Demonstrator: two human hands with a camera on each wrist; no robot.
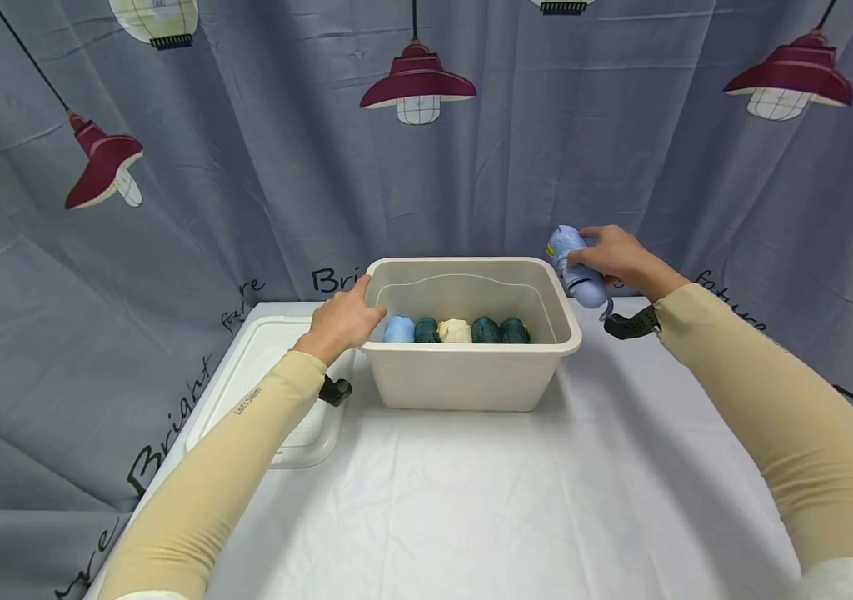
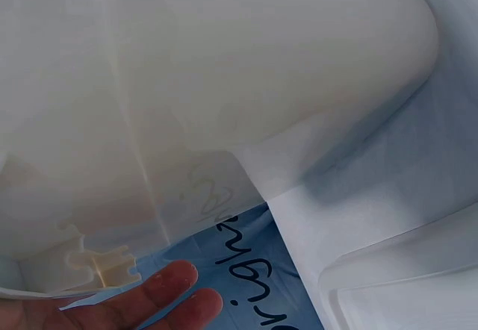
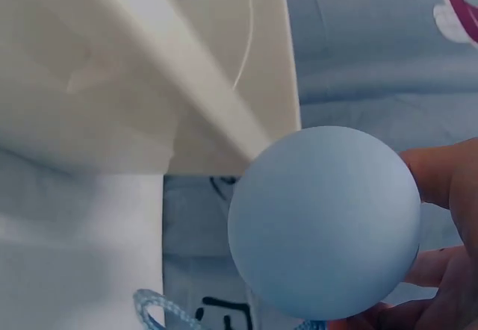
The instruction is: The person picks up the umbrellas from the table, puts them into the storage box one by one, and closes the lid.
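A light blue folding umbrella (image 1: 575, 265) is in my right hand (image 1: 619, 258), just outside the box's right rim. Its smooth round end (image 3: 325, 222) faces the right wrist camera, with a braided cord (image 3: 153, 304) hanging from it. My left hand (image 1: 344, 319) holds the left rim of the off-white plastic box (image 1: 464, 377), thumb over the edge and fingers (image 2: 175, 281) along the outside. Inside the box, a row of rolled bundles lines the near wall: a light blue one (image 1: 399, 329), a cream one (image 1: 455, 331) and several dark green ones (image 1: 486, 330). Their lower parts are hidden.
A white lid (image 1: 306, 446) lies on the table at the left, partly under my left forearm. White cloth covers the table (image 1: 471, 500). Behind it hangs a grey-blue curtain (image 1: 284, 167) printed with lamps and lettering.
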